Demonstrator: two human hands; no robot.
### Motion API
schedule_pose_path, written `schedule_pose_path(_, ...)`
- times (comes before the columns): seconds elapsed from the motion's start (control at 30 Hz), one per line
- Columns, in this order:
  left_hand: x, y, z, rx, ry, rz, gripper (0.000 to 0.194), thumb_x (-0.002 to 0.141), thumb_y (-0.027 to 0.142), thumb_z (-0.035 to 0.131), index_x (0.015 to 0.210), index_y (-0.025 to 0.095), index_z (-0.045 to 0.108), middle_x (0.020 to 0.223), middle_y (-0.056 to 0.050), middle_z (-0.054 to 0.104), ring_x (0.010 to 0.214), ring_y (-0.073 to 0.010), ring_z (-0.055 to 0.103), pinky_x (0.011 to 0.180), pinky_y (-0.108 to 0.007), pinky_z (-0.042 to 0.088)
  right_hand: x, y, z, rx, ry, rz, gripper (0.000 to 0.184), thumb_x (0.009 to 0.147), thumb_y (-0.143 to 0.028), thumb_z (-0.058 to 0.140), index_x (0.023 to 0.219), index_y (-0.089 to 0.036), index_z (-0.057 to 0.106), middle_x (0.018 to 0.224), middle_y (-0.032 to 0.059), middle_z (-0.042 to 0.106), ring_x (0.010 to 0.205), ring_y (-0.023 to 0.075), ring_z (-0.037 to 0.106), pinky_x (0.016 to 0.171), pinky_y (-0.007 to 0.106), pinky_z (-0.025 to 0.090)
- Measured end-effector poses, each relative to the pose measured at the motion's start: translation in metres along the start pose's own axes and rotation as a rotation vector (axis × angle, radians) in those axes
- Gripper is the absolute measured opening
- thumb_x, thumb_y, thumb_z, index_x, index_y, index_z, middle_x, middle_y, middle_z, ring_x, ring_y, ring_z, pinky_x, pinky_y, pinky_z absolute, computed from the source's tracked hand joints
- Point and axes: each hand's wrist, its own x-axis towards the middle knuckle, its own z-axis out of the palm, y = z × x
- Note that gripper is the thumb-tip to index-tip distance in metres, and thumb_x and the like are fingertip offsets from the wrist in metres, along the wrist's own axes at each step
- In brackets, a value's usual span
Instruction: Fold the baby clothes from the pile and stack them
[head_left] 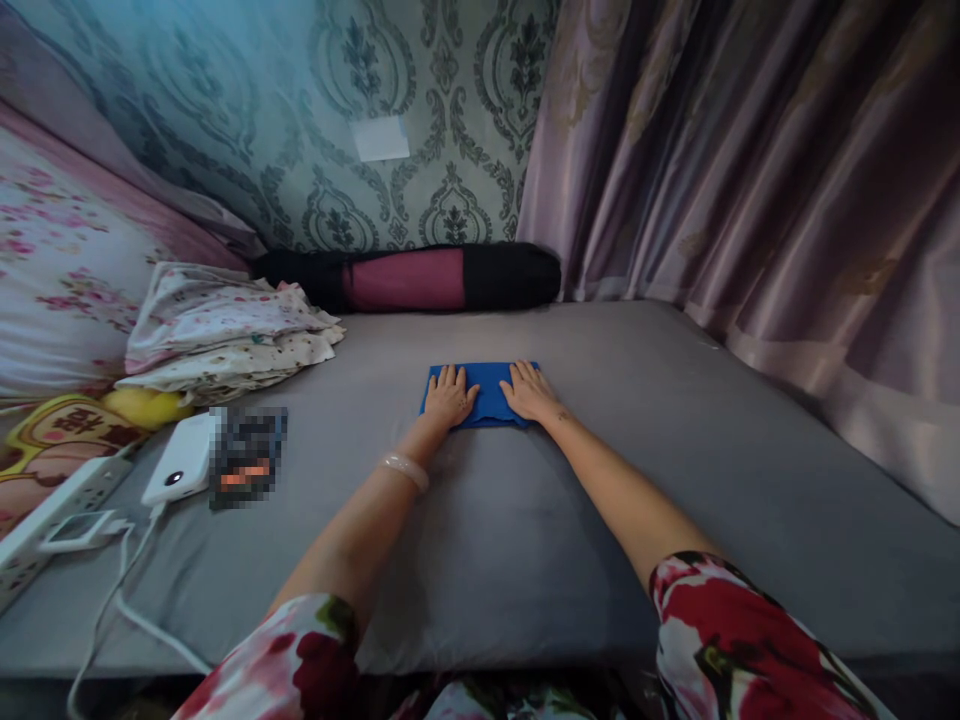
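A blue folded cloth [489,392] lies flat on the grey bed sheet [517,530], roughly a rectangle with a slightly uneven near edge. My left hand [450,397] rests palm down on its left side, fingers spread and pointing away from me. On the right side of the cloth, my right hand [529,392] also lies flat, thumb apart from the fingers. Between the two hands the middle of the cloth shows. Neither hand grips anything.
At the left are a power strip [60,515], a white power bank [180,458] with a cable, and a blurred-out object [247,458]. Folded patterned fabric [232,325] lies behind them. A black and pink long bag [405,279] lies along the wall; curtains [720,150] hang at right.
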Motion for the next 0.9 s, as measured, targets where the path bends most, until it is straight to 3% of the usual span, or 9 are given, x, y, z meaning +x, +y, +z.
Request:
schedule_pose_path(0.37, 0.003, 0.026, 0.000, -0.051, 0.006, 0.062, 0.059, 0.098, 0.039, 0.023, 0.147, 0.010, 0.035, 0.156, -0.016, 0.028, 0.146, -0.0291, 0.022, 0.117, -0.050, 0.019, 0.000, -0.025, -0.001, -0.005, 0.047, -0.067, 0.058, 0.098, -0.033, 0.025, 0.146, -0.005, 0.037, 0.155, 0.0152, 0.030, 0.144, 0.0273, 0.025, 0.116, 0.044, 0.020)
schedule_pose_path(0.6, -0.001, 0.027, 0.005, -0.035, 0.023, 0.072, 0.057, 0.098, 0.038, 0.021, 0.145, 0.011, 0.039, 0.156, -0.016, 0.030, 0.145, -0.0292, 0.024, 0.116, -0.051, 0.019, -0.001, -0.025, 0.006, -0.007, 0.035, -0.061, 0.057, 0.097, -0.031, 0.027, 0.147, -0.005, 0.038, 0.156, 0.0148, 0.028, 0.144, 0.0265, 0.024, 0.116, 0.044, 0.019)
schedule_pose_path(0.9, -0.013, 0.021, -0.007, -0.042, 0.008, 0.099, 0.055, 0.099, 0.040, 0.028, 0.142, 0.010, 0.041, 0.152, -0.018, 0.037, 0.142, -0.0289, 0.031, 0.115, -0.047, 0.024, 0.000, -0.024, 0.004, 0.013, -0.006, -0.048, 0.058, 0.097, -0.032, 0.027, 0.148, -0.005, 0.035, 0.158, 0.0144, 0.025, 0.145, 0.0266, 0.021, 0.117, 0.045, 0.017)
